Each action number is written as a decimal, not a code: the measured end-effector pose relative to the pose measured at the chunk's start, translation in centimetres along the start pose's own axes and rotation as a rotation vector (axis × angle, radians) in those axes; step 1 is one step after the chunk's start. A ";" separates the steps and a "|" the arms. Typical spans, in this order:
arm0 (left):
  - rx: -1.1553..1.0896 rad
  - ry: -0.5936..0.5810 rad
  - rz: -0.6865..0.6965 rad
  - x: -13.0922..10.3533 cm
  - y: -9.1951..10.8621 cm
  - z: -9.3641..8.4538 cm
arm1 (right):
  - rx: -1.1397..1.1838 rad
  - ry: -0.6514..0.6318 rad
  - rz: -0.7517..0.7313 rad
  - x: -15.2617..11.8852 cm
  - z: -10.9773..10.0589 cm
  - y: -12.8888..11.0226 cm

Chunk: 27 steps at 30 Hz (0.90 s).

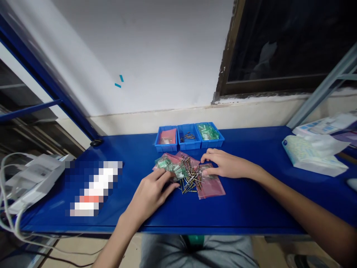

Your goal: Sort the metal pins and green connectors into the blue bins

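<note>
Pins [192, 180], slim and metallic, some silver, some brassy, lie heaped on the blue surface [173, 217] between my two hands. Their long axes cross every which way; one at the near edge lies nearly along three to nine o'clock. Over my remote feed, my left hand [150, 190] sits at the heap's eight o'clock, my right hand [228, 165] at two. On both, the fingers [164, 175] are half curled; whether either pinches anything, I cannot tell. The left partly covers a clear bag [164, 163] at ten o'clock; the right overlaps a pink bag [213, 188] at four. Blue bins [190, 144] stand at twelve. Pixelation hides an item [95, 188] at nine.
</note>
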<state>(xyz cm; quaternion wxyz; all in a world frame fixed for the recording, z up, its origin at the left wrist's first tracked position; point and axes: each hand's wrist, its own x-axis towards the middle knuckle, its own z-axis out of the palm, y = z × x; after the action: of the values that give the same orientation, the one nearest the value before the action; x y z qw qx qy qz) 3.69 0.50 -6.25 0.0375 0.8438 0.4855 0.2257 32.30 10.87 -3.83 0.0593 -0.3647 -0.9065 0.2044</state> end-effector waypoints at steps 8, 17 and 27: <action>0.044 -0.118 0.205 7.5 1.8 1.6 | -0.019 0.171 0.117 0.7 1.1 -0.5; -0.036 -0.143 0.272 10.2 1.2 2.9 | 0.198 0.063 0.106 0.2 -1.1 1.1; -0.038 -0.118 0.243 9.3 1.7 4.0 | 0.159 0.021 0.207 0.3 -0.3 -0.1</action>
<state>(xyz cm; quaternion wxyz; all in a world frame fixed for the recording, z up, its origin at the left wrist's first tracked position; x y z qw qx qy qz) 10.68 8.06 -6.12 0.0542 0.9073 0.3724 0.1878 32.08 11.16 -3.56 0.0759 -0.4524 -0.8443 0.2769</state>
